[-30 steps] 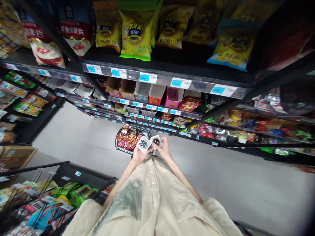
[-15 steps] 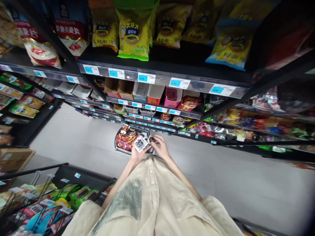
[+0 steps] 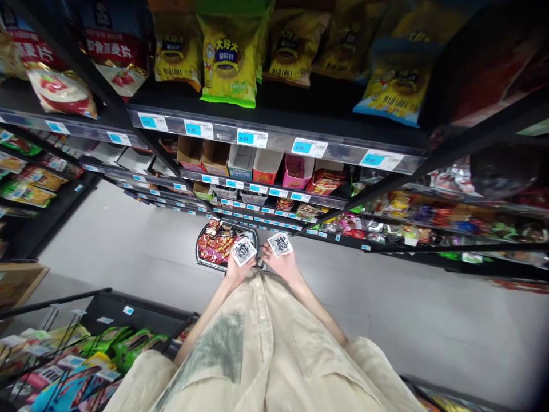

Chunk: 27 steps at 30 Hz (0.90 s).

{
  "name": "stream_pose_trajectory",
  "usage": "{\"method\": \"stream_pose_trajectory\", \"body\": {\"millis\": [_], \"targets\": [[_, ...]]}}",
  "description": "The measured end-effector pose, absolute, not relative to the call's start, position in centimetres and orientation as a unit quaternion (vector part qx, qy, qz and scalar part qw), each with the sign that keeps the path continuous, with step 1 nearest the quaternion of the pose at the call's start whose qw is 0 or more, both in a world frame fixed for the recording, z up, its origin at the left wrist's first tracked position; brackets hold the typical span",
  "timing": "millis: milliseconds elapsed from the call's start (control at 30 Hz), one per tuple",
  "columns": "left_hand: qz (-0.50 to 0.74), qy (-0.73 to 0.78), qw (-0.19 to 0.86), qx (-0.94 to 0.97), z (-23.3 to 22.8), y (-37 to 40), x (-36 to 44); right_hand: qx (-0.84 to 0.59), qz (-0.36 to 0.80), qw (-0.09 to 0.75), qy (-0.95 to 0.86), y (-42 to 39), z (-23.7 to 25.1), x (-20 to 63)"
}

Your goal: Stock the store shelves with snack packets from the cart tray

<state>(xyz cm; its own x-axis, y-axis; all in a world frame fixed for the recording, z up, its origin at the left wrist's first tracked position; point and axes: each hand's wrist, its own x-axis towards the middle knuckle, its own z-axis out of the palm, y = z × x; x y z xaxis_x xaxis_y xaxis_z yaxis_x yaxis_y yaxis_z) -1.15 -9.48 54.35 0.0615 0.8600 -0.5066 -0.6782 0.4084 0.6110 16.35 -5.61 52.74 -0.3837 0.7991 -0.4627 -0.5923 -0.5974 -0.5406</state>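
While my left hand pinches one white packet, my right hand pinches another; snack basket just beyond both hands.

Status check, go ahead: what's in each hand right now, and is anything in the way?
Left hand holds a small black-and-white packet. Right hand holds a matching packet. Basket of red snacks just beyond, floor otherwise open.

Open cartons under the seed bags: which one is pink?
The pink carton, second from the right in that row, between a red-and-white carton and a red packet box.
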Motion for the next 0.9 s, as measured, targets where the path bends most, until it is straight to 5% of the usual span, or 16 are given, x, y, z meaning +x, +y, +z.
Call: {"method": "stream_pose_trajectory", "body": {"millis": [267, 900], "targets": [[0.552, 0.417, 0.719, 0.068, 53.8, -9.7, -1.2, -0.303, 0.846, 0.435, -0.061, -5.7, 52.2, 16.4], [0.643, 0.377, 0.666, 0.032, 54.1, -12.3, -3.0, -0.490, 0.778, 0.378, -0.107, -3.5, 42.9, 13.4]]}}
